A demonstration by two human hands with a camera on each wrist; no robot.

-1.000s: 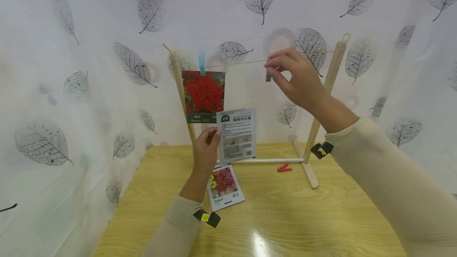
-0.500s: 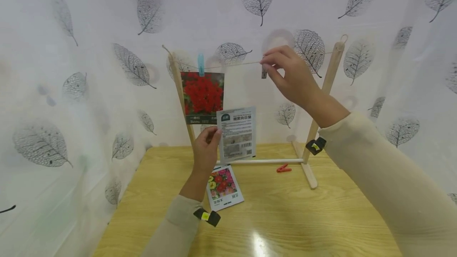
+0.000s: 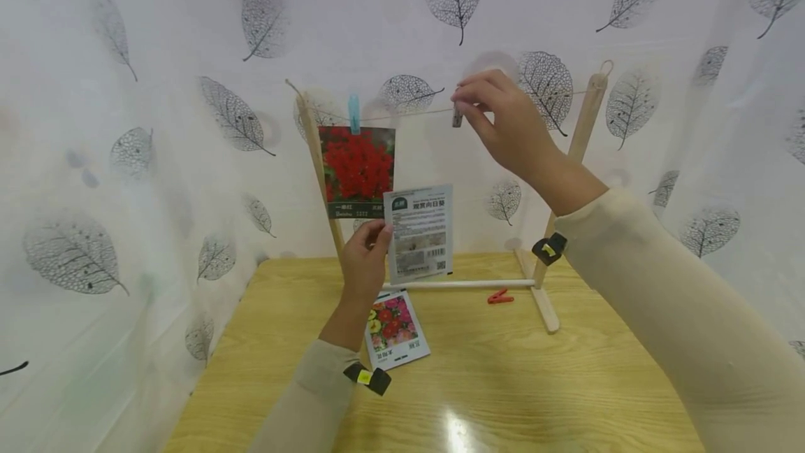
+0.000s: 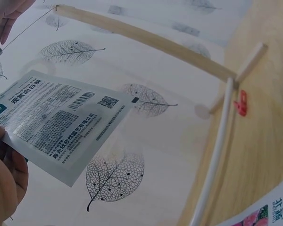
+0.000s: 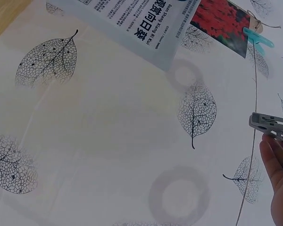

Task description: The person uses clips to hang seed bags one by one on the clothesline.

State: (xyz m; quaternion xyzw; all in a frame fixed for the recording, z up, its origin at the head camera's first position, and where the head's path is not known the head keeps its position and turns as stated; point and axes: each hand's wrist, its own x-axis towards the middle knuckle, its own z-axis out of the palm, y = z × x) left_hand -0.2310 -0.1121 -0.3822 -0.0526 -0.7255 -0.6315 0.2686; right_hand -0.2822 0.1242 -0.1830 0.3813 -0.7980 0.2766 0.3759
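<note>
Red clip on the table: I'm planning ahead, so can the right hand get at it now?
Probably not yet: the right hand pinches a gray clip by the string, though nothing covers the red clip.

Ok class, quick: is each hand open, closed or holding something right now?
Left hand: holding the white packet by one edge.
Right hand: holding a gray clothespin.

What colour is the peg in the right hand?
The peg is grey. It shows best in the right wrist view.
</note>
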